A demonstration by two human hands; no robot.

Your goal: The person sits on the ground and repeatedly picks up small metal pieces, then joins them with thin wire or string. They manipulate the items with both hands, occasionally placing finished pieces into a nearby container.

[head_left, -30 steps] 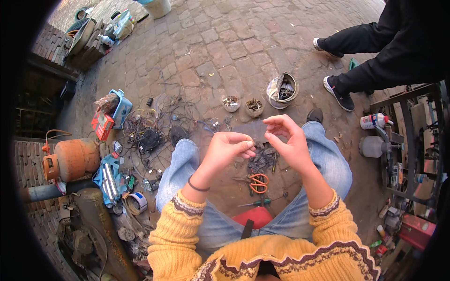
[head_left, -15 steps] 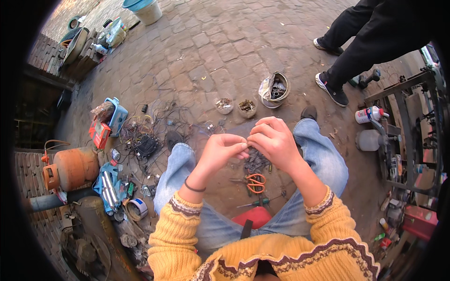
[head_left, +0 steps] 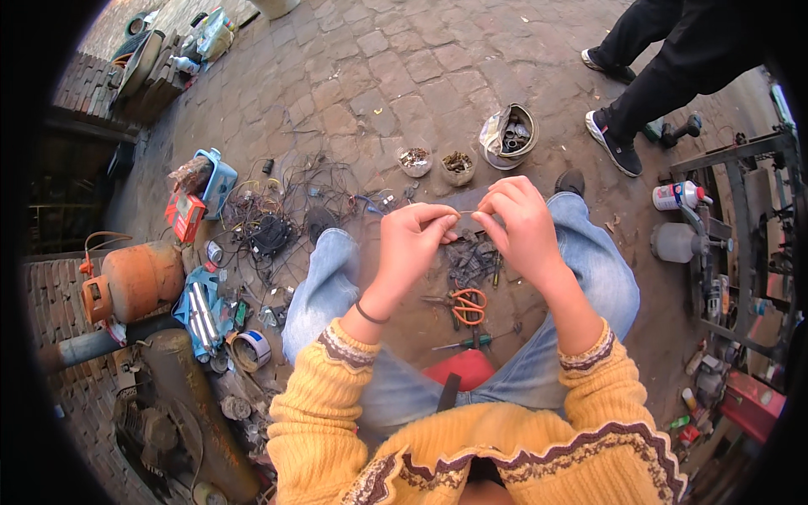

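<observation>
Between my hands, above the gap between my knees, a short thin wire-like strand is stretched. My left hand pinches one end with thumb and forefinger. The other end is in the pinch of my right hand. Below them on the ground lies a small heap of dark scraps. Nearer me are scissors with orange loop handles and a screwdriver with a green handle.
Two small tubs of metal bits and a bucket of metal parts stand beyond my hands. Tangled cables and an orange gas cylinder lie left. At right are a metal rack and a standing person's legs.
My hands have drawn apart from touching fingertips, and the thin strand now shows between them. The view has shifted slightly.
</observation>
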